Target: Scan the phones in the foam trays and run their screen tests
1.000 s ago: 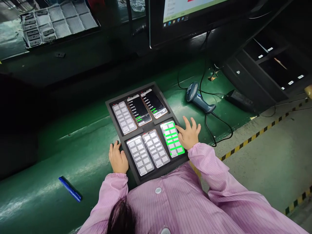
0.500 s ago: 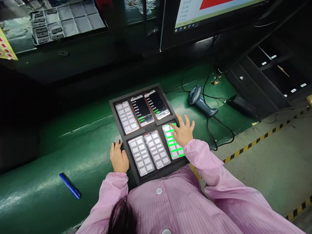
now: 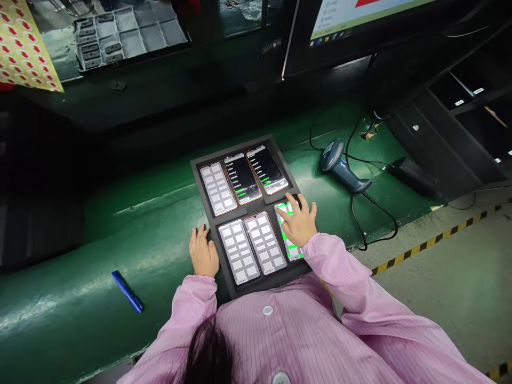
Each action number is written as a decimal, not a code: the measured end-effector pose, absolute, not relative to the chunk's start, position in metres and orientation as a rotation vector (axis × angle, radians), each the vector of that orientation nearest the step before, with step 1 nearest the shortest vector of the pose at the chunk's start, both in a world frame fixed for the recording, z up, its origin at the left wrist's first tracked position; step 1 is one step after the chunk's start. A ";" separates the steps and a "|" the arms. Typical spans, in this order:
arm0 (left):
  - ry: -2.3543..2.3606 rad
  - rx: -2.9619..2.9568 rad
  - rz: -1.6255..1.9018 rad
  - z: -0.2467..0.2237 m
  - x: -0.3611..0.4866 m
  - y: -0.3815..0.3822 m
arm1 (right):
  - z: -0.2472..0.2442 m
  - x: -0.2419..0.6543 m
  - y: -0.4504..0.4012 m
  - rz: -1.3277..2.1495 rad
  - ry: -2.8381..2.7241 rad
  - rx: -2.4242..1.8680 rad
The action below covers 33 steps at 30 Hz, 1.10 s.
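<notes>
A black tray [image 3: 234, 216] holds several phones in two rows on the green bench. At the near right of the tray lies a phone with green bars [image 3: 295, 250] on its white screen. My right hand [image 3: 298, 220] is over this phone, fingers apart, one fingertip at its upper left part. My left hand [image 3: 204, 253] rests on the bench against the tray's left side, fingers spread, holding nothing. Two near phones and the far left phone [image 3: 218, 189] show white and grey blocks. Two far phones show dark screens with text, such as the far right phone [image 3: 266, 170].
Right of the tray lies a barcode scanner [image 3: 344, 166] with its cable. A blue pen [image 3: 127, 291] is on the bench at the left. Beyond are a compartment tray [image 3: 132, 40], a yellow sticker sheet [image 3: 30, 48] and a monitor [image 3: 360, 21].
The whole view has shifted, so the bench items appear farther right. My right index fingertip has moved towards the phone's left edge. My left hand stays beside the tray.
</notes>
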<state>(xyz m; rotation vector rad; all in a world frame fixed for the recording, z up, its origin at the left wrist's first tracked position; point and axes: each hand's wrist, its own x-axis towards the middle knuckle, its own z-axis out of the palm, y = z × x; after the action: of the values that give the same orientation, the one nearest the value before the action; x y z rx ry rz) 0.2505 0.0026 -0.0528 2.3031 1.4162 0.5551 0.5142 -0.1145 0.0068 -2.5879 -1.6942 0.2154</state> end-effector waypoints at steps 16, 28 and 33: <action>1.425 2.298 0.538 -0.053 0.251 0.002 | 0.011 0.501 -0.141 0.256 -1.710 -2.588; 1.423 2.273 0.533 -0.050 0.253 0.002 | 0.010 0.467 -0.202 0.307 -1.593 -2.542; 1.421 2.270 0.528 -0.050 0.253 0.002 | 0.008 0.457 -0.222 0.321 -1.571 -2.547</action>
<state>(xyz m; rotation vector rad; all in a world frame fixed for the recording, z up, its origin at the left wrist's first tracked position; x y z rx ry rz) 0.2533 0.0019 -0.0500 2.2702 1.4209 0.5282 0.4572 -0.2223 0.0078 -2.5470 -1.5708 0.3210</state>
